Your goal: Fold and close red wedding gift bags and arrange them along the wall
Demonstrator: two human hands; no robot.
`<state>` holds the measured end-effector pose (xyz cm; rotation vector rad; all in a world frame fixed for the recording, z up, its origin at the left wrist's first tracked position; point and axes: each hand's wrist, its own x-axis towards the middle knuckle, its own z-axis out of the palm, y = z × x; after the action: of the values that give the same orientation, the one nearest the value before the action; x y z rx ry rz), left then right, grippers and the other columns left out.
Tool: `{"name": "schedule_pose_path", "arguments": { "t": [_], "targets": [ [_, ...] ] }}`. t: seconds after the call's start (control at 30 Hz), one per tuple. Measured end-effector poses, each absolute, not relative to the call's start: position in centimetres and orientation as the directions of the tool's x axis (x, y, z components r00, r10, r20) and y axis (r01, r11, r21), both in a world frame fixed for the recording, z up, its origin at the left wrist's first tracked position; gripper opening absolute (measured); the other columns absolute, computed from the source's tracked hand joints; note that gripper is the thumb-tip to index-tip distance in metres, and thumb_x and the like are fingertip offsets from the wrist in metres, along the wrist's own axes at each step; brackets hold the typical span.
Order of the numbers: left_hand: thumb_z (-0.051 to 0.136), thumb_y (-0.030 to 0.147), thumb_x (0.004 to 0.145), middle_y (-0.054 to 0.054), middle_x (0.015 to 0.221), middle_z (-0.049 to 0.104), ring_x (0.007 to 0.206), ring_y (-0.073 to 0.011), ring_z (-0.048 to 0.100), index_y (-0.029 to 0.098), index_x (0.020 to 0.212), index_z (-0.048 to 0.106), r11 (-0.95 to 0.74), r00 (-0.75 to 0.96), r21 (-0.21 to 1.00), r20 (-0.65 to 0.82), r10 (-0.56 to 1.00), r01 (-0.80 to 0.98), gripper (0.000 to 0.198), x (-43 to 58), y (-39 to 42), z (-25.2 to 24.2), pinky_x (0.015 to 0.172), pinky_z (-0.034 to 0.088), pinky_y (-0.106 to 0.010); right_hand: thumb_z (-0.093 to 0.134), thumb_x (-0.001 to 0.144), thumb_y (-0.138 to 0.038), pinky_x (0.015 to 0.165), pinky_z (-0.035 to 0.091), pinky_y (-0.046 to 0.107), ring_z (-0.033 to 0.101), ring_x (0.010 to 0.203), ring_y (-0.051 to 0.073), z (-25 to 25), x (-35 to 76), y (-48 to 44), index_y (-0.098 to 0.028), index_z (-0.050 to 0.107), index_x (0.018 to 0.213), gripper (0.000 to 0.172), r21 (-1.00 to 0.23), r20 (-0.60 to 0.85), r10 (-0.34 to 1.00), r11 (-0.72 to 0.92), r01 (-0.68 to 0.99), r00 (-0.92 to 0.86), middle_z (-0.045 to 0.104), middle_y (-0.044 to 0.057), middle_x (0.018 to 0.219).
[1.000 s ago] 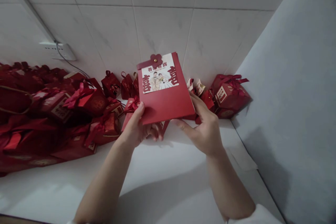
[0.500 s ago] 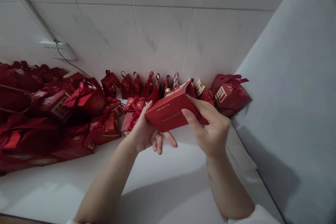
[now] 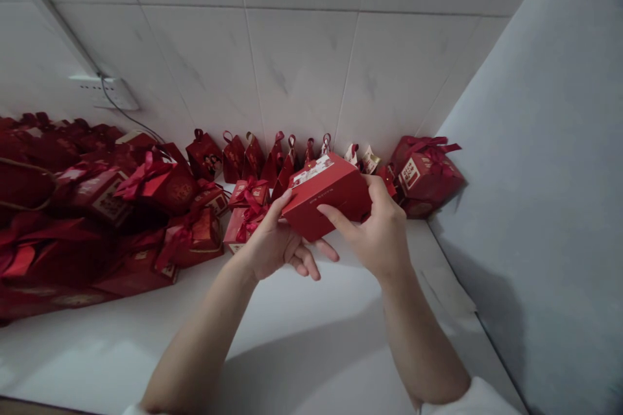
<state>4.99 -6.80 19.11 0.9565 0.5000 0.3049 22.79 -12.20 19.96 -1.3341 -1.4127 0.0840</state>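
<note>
Both hands hold a red paper gift box (image 3: 327, 198) above the white counter, tilted so its underside faces me and its printed white picture panel shows on top. My left hand (image 3: 275, 243) grips the box's left corner with thumb and forefinger, the other fingers curled loosely below. My right hand (image 3: 377, 230) wraps round the box's right end, its forefinger stretched along the underside.
A row of small red handled boxes (image 3: 272, 155) lines the tiled wall behind. A heap of red ribboned gift boxes (image 3: 121, 207) fills the left of the white counter (image 3: 302, 324). One larger ribboned box (image 3: 424, 175) sits in the right corner by a grey wall. A power strip (image 3: 104, 92) hangs on the tiles.
The box, first held upright as a flat sleeve with its picture facing me, has been tipped back and opened into a box shape. My hands have shifted slightly up and inward.
</note>
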Motion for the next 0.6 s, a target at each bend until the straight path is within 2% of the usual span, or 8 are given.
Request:
{"name": "schedule_pose_path", "arguments": {
  "t": [0.07,0.1,0.2,0.27,0.33,0.47,0.53,0.6],
  "targets": [
    [0.035,0.081,0.082,-0.011,0.078,0.071,0.048,-0.0173,0.066,0.012,0.099,0.066,0.442,0.805,0.897,-0.237,0.544,-0.034,0.077,4.9,-7.2,19.2,0.041,0.049,-0.021,0.068,0.082,-0.058,0.084,0.057,0.039,0.068,0.098,0.027,20.4,23.3,-12.5,-0.023,0.058,0.113,0.048,-0.739,0.589,0.77,0.391,0.548,0.245,0.071,0.009,0.107],
    [0.044,0.077,0.082,-0.009,0.075,0.069,0.045,-0.0153,0.064,0.012,0.096,0.065,0.366,0.768,0.93,-0.206,0.607,-0.04,0.07,4.7,-7.4,19.3,0.04,0.048,-0.021,0.063,0.086,-0.059,0.088,0.056,0.039,0.067,0.104,0.027,20.6,23.6,-12.6,-0.023,0.058,0.114,0.045,-0.767,0.578,0.78,0.419,0.485,0.24,0.069,0.009,0.112],
    [0.071,0.057,0.076,-0.006,0.079,0.071,0.046,-0.0129,0.063,0.015,0.114,0.061,0.16,0.668,0.987,-0.097,0.738,-0.033,0.057,4.2,-7.9,19.2,0.043,0.05,-0.02,0.053,0.093,-0.055,0.097,0.054,0.039,0.059,0.122,0.027,20.7,24.6,-12.5,-0.026,0.057,0.123,0.042,-0.828,0.556,0.789,0.498,0.259,0.261,0.061,0.009,0.132],
    [0.077,0.048,0.074,-0.008,0.086,0.073,0.054,-0.0152,0.067,0.017,0.124,0.058,0.113,0.652,0.993,-0.06,0.756,-0.039,0.061,3.9,-8.0,19.2,0.045,0.052,-0.021,0.056,0.093,-0.053,0.093,0.057,0.039,0.063,0.118,0.026,20.6,25.1,-12.3,-0.028,0.056,0.127,0.042,-0.872,0.49,0.845,0.472,0.129,0.213,0.062,0.007,0.132],
    [0.074,0.049,0.077,-0.01,0.09,0.075,0.065,-0.0206,0.071,0.018,0.126,0.06,0.139,0.608,0.987,-0.061,0.792,-0.083,0.06,3.9,-7.8,19.1,0.045,0.053,-0.021,0.06,0.091,-0.051,0.089,0.059,0.04,0.067,0.11,0.026,20.4,25.4,-12.2,-0.028,0.06,0.123,0.039,-0.918,0.396,0.913,0.392,0.059,0.101,0.068,0.006,0.124],
    [0.062,0.06,0.084,-0.012,0.096,0.076,0.081,-0.0275,0.074,0.019,0.128,0.062,0.228,0.339,0.927,-0.121,0.933,-0.297,0.06,4.9,-7.2,19.2,0.049,0.057,-0.025,0.066,0.089,-0.046,0.099,0.055,0.042,0.065,0.116,0.025,20.1,25.1,-12.1,-0.026,0.065,0.122,0.038,-0.936,0.326,0.942,0.333,0.114,-0.079,0.067,0.005,0.129],
    [0.063,0.058,0.085,-0.012,0.101,0.076,0.087,-0.0282,0.074,0.019,0.128,0.062,0.215,0.252,0.899,-0.122,0.96,-0.383,0.058,5.4,-6.9,19.3,0.06,0.061,-0.028,0.064,0.09,-0.044,0.103,0.053,0.042,0.062,0.121,0.024,20.0,24.8,-11.9,-0.028,0.063,0.126,0.039,-0.928,0.293,0.944,0.319,0.193,-0.154,0.063,0.004,0.135],
    [0.064,0.054,0.085,-0.011,0.104,0.076,0.094,-0.0289,0.073,0.02,0.128,0.062,0.208,0.249,0.89,-0.112,0.962,-0.406,0.055,5.5,-6.6,19.3,0.072,0.063,-0.032,0.061,0.092,-0.044,0.103,0.053,0.042,0.062,0.122,0.024,19.8,24.7,-11.6,-0.029,0.062,0.128,0.039,-0.926,0.253,0.944,0.3,0.231,-0.212,0.063,0.003,0.136]
  ]
}}
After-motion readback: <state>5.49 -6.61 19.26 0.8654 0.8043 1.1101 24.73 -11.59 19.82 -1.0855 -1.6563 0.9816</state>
